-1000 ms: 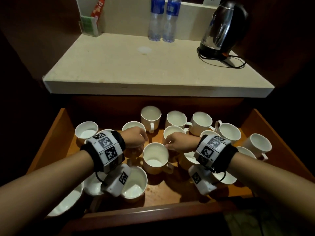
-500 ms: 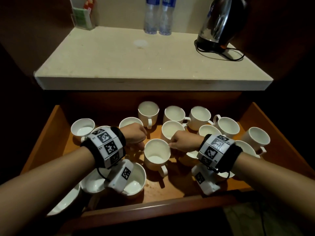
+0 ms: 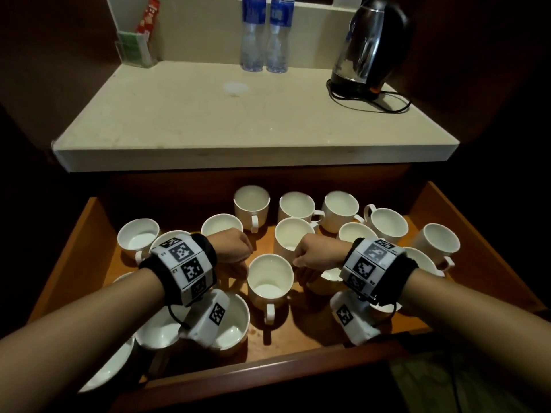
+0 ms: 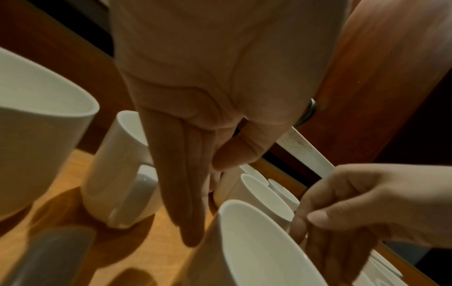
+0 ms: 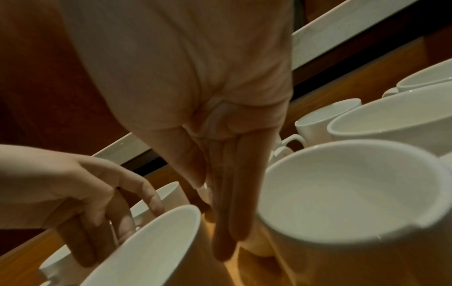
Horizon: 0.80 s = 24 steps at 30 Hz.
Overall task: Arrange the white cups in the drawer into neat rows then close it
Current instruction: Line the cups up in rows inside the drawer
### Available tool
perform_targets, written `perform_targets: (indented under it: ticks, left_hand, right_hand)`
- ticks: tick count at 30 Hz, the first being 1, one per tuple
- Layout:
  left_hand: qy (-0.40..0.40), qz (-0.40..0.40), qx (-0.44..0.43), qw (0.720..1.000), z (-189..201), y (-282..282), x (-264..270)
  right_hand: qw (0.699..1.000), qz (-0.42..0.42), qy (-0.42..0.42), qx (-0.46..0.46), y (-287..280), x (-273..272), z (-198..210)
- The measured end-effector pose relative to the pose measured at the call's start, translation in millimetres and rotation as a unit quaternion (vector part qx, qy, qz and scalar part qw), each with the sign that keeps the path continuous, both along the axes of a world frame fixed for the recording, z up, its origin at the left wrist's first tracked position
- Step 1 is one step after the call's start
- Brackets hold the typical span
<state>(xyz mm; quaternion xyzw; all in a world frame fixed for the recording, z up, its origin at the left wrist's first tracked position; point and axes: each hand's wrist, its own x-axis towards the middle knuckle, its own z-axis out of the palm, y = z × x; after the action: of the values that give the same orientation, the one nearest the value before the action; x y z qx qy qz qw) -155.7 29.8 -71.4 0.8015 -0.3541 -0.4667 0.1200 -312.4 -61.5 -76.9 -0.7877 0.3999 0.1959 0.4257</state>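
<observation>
Fingers of the left hand and right hand hang straight and close together, flanking the middle cup, holding nothing. Other cups stand scattered in the open drawer below the surface.

1. No legible wording is made out on the blue bottle labels.
2. Black-and-white square codes are printed on the wristbands; their tiny characters cannot be read.
</observation>
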Motion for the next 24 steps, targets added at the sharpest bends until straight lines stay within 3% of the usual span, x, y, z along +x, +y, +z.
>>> perform_targets:
  ticks: [5,9,13,15,18,20,24]
  left_hand:
    - [-0.010,-0.006,-0.038,0.999,3.9,-7.6,6.0]
    - [-0.010,-0.045,-0.049,0.998,1.7,-14.4,6.2]
    - [-0.057,-0.069,-0.078,0.993,2.4,-25.6,7.8]
    - [-0.049,-0.070,-0.064,0.994,2.9,-31.7,8.8]
    - [-0.042,-0.135,-0.014,0.990,-2.5,-35.8,5.7]
    - [-0.058,-0.176,0.001,0.983,-8.2,-33.9,3.1]
    - [-0.079,-0.205,0.022,0.975,-14.5,-30.8,5.6]
  right_hand:
    - [0.990,-0.095,-0.081,-0.066,-27.1,-0.3,6.4]
    - [0.997,-0.062,-0.053,-0.012,-35.2,0.2,9.9]
    - [0.973,-0.135,-0.129,-0.134,-50.9,4.6,9.1]
    - [0.970,-0.151,-0.144,-0.122,-57.5,1.8,11.0]
    - [0.988,-0.084,-0.106,-0.070,-53.7,-3.5,6.2]
    - [0.989,-0.059,-0.095,-0.099,-51.4,-4.0,1.0]
    - [0.970,-0.123,-0.140,-0.157,-63.4,-1.7,-4.6]
